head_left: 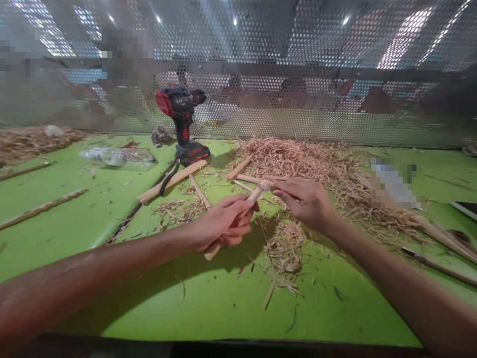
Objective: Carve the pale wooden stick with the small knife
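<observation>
My left hand (227, 223) is closed around a pale wooden stick (255, 195), which tilts up and away to the right, its lower end poking out below my fingers. At the stick's upper end, my right hand (303, 199) is closed on a small knife (265, 187). Only a little of its metal shows, against the wood; its handle is hidden in my fingers. Thin wooden pieces (240, 167) lie just beyond my hands. Curled wood shavings (285, 248) lie on the green tabletop (208, 303) below them.
A cordless drill (182, 122) stands on its battery beside a flat wooden strip (175, 181). A large shavings heap (298, 159) lies before a perforated metal screen (261, 109). A clear plastic bottle (117, 156) and twisted stick (44, 209) are left; a slim tool (439, 266) is right.
</observation>
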